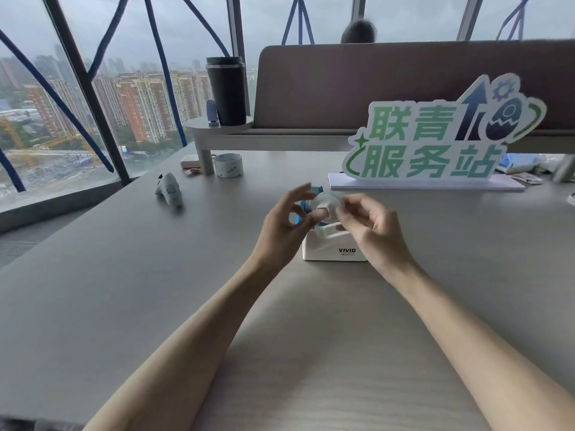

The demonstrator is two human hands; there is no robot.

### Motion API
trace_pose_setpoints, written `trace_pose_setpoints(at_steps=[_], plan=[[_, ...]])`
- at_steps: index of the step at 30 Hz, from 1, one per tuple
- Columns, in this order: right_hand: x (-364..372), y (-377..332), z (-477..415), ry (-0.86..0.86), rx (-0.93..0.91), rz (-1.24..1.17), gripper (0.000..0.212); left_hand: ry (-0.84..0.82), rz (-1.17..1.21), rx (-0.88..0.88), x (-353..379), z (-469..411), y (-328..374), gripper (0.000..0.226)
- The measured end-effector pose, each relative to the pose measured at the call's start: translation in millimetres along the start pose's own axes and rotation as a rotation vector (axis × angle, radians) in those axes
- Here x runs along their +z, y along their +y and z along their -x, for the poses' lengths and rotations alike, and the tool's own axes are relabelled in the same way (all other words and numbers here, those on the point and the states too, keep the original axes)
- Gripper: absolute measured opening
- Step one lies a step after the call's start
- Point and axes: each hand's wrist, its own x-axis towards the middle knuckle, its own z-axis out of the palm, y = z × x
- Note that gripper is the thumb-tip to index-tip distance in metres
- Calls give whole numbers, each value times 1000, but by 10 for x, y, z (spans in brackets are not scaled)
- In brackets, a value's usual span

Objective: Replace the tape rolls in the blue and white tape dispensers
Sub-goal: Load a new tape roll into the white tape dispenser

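Note:
A white tape dispenser (334, 250) marked VIVID stands at the middle of the table. Behind it, mostly hidden by my hands, is the blue tape dispenser (303, 206). Above the white dispenser I hold a translucent tape roll (326, 202). My left hand (287, 220) has a fingertip poked into the roll's core, its other fingers spread. My right hand (370, 223) pinches the roll's right side. Another wider tape roll (228, 165) lies on the table at the back left.
A grey handheld device (169, 189) lies to the left. A standing sign (435, 141) with green characters is behind the dispensers. A raised shelf (217, 129) carries a black tumbler (227, 90). A partition and a person's head are beyond. Windows run along the left.

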Motion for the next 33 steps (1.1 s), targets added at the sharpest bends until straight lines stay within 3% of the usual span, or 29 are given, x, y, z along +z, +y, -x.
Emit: trace_pose_setpoints(at_steps=[9,12,20,23,28,33], plan=[[3,-18,9,-78,9,-21,28,-77,226,-79,-88,-12,61,11],[-3,-2,9,-72,5,-19,33,-62,160,-57,-67,-18,27,13],[15,3,10,-42,9,-32,16,-26,119,-53,-54,-20,-8,13],[23,-14,11,-25,42,-77,23,-49,181,-68,-58,-19,20,6],[4,-49,-11,-78,110,-130,31,-51,278,-81,-49,-11,72,16],[10,-105,-12,3,222,-311,27,-90,326,-85,-57,-13,95,18]])
